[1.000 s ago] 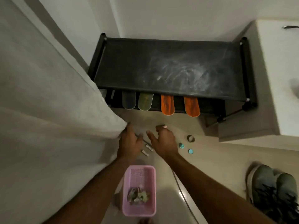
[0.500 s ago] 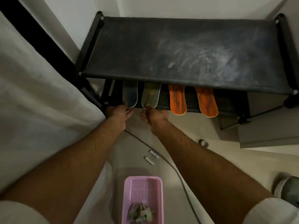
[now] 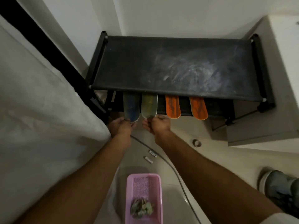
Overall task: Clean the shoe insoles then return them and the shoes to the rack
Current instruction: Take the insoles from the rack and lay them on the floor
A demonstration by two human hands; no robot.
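A black shoe rack (image 3: 178, 62) stands against the wall with a dusty top shelf. From under that shelf several insoles stick out: a blue one (image 3: 131, 107), a yellow-green one (image 3: 149, 105) and two orange ones (image 3: 172, 106) (image 3: 198, 107). My left hand (image 3: 120, 126) pinches the near tip of the blue insole. My right hand (image 3: 156, 124) pinches the near tip of the yellow-green insole. A grey-green shoe (image 3: 281, 188) lies on the floor at the right edge.
A pink basket (image 3: 144, 180) with a crumpled cloth sits on the floor between my arms. A grey cable (image 3: 174, 172), two small white tubes (image 3: 150, 156) and a tape ring (image 3: 196, 142) lie nearby. White bedding (image 3: 40, 126) fills the left; a white cabinet (image 3: 278, 88) stands right.
My hands left the floor items, reached to the rack, and closed on the tips of the blue and yellow-green insoles. The view has pulled back slightly since half a second ago.
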